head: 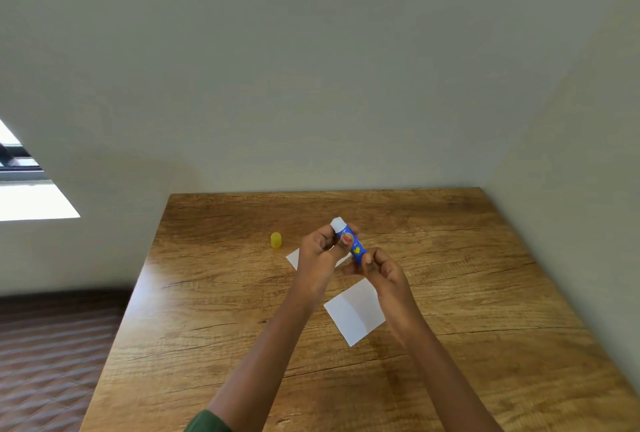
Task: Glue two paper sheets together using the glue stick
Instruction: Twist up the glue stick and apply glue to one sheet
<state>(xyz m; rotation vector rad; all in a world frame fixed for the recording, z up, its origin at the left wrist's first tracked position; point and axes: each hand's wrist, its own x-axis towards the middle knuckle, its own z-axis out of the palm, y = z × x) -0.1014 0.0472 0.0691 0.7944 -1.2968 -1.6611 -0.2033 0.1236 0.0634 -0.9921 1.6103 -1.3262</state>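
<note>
I hold a blue glue stick [352, 241] above the wooden table [214, 310], tilted, with its white glue tip up and uncapped. My left hand [320, 260] grips its upper part. My right hand [382, 270] pinches its lower end. Its yellow cap [276, 239] stands on the table to the left. One white paper sheet [355, 312] lies flat below my hands. A second white sheet [294, 257] lies farther back, mostly hidden behind my left hand.
The table stands against pale walls at the back and right. Its left edge drops to a brown patterned floor [48, 355]. A bright window [24, 189] is at the far left.
</note>
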